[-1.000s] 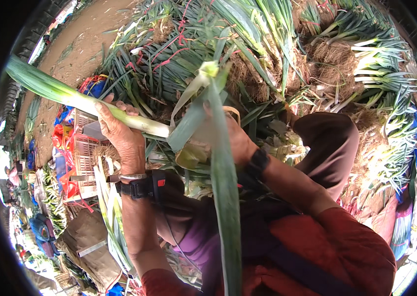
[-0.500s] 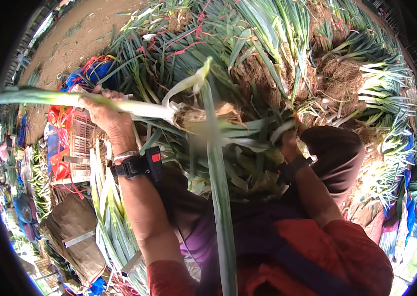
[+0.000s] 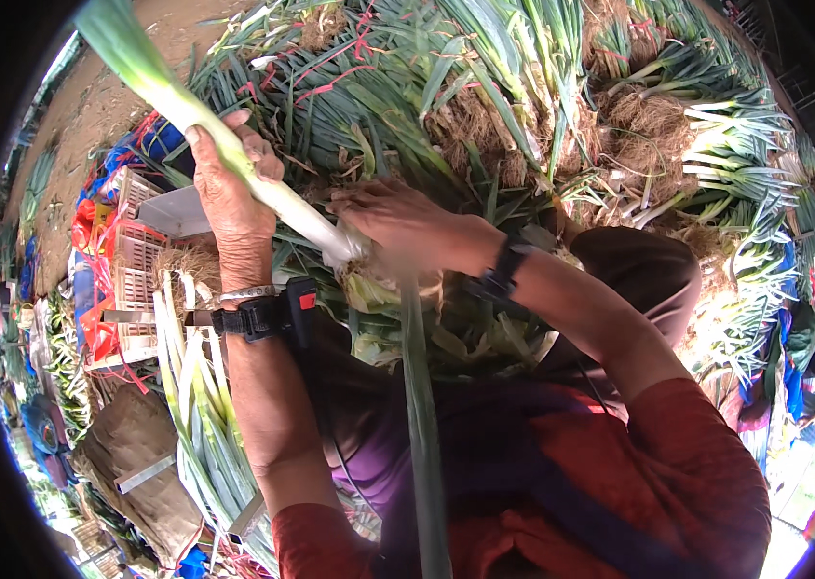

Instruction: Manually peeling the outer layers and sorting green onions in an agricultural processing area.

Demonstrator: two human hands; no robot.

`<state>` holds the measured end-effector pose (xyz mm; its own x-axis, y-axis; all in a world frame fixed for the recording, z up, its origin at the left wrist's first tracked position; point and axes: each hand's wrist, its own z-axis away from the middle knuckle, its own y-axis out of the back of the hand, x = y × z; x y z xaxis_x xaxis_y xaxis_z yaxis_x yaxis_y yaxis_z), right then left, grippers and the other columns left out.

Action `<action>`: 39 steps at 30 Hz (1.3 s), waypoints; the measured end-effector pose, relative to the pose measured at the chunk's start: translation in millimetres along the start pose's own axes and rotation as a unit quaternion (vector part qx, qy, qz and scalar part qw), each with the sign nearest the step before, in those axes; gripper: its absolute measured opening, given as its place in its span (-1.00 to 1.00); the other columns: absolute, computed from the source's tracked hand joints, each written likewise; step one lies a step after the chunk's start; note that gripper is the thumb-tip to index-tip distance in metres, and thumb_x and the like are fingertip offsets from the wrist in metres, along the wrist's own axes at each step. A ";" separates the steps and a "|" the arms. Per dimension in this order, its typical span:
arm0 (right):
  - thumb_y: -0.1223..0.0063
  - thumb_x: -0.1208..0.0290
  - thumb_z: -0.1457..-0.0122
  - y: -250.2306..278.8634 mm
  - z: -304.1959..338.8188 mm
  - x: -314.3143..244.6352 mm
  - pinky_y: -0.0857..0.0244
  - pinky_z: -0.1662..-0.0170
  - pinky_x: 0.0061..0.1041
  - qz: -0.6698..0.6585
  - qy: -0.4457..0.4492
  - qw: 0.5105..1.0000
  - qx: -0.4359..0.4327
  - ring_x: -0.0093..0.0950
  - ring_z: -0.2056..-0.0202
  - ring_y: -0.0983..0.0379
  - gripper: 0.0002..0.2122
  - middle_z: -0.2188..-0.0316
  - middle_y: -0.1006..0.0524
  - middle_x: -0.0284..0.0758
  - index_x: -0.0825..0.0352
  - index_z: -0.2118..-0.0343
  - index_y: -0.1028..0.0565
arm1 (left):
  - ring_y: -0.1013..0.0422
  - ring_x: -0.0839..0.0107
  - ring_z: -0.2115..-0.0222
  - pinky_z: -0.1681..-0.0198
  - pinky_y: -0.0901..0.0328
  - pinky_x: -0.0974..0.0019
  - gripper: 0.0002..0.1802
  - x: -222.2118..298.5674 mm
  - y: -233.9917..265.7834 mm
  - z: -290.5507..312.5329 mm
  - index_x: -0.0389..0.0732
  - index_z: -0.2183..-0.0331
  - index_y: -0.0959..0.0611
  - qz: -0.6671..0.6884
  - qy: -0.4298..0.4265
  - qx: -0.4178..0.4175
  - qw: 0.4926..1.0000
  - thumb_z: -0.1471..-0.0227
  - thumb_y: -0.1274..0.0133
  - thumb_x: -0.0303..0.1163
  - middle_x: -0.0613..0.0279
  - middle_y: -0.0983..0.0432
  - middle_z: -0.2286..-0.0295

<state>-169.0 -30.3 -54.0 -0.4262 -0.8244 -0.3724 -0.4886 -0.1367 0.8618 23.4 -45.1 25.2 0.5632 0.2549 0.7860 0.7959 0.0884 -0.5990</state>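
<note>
Gripping one long leek (image 3: 234, 159) around its pale shaft, the left hand (image 3: 229, 198) is closed tight; the right hand (image 3: 398, 222) curls over the root end, apparently clasping its outer leaves. The stalk looks firm but light, its skin likely slick, best held at the white part. Two hands, one leek, and an uncountable heap of leeks (image 3: 543, 106) beyond.

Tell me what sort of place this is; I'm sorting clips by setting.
Probably an open-air vegetable market or a farm packing spot. Bundled leeks with earthy roots lie heaped ahead, plastic crates stand to the left on a dirt ground, and both hands hold a leek.
</note>
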 end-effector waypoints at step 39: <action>0.00 0.49 0.04 -108.5 165.4 99.8 -0.35 0.36 -0.26 -0.092 -0.361 0.925 0.067 -0.13 0.49 -0.44 -0.86 0.56 -0.48 -0.11 0.44 0.43 -0.50 | 0.00 0.60 0.73 0.68 0.02 0.52 -0.39 23.0 16.5 12.2 -0.27 0.41 -0.45 0.227 0.028 -0.198 0.953 -0.06 0.11 0.19 0.42 -0.11 0.70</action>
<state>-284.5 -7.0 -241.7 -0.7003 -0.2046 -0.6839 -0.6734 -0.1288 0.7280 46.9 -26.0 31.5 0.8721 0.1281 0.4723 0.4820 -0.3920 -0.7836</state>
